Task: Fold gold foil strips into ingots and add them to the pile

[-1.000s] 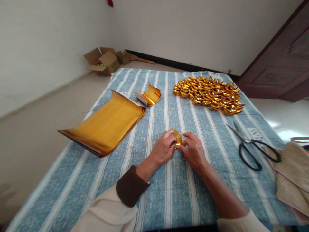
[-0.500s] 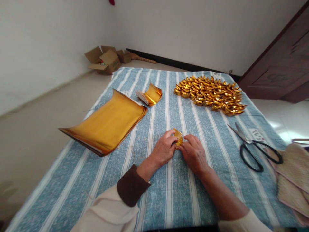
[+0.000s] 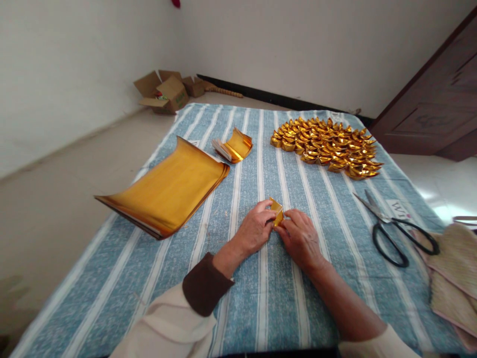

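Gold foil, a small folded piece [image 3: 276,212], sits pinched between both hands at the centre of the frame, low on the striped blue cloth [image 3: 261,298]. The left hand [image 3: 254,230] and right hand [image 3: 301,237] curl in, fingertips closed on it. Shiny creased ingots [image 3: 324,145] are heaped upper right, flat glossy sheets [image 3: 167,189] lie left. Barely changed from half a second ago.

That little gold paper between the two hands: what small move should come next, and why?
Probably press the fold tighter: the left hand and right hand both pinch the gold paper piece at its base, and it looks only half-shaped beside the finished pile of gold ingots.
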A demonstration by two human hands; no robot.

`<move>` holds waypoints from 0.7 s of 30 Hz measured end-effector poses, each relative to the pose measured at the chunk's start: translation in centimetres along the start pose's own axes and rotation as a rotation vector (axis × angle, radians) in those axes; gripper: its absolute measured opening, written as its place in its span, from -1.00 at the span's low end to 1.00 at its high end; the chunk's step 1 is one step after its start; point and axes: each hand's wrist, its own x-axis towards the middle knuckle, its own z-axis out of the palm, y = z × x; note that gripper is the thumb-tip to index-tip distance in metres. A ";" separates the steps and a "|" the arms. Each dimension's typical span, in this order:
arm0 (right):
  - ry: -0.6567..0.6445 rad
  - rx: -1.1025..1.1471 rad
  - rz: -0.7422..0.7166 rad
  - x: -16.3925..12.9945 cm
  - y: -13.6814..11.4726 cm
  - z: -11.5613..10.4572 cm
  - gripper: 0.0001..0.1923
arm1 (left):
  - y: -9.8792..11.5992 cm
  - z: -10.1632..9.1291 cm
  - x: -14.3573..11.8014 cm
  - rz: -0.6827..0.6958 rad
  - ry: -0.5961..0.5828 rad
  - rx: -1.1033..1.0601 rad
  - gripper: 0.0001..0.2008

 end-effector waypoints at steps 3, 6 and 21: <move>-0.016 -0.010 0.009 0.0 0.0 0.0 -0.79 | -0.2 0.1 0.1 0.001 0.006 0.003 -0.75; -0.021 -0.036 0.001 0.0 0.0 0.0 -0.77 | -0.2 0.1 0.1 0.002 0.010 0.001 -0.75; -0.009 0.078 0.098 0.2 0.3 0.4 -0.84 | -0.1 -0.5 0.4 -0.026 0.009 0.017 -0.74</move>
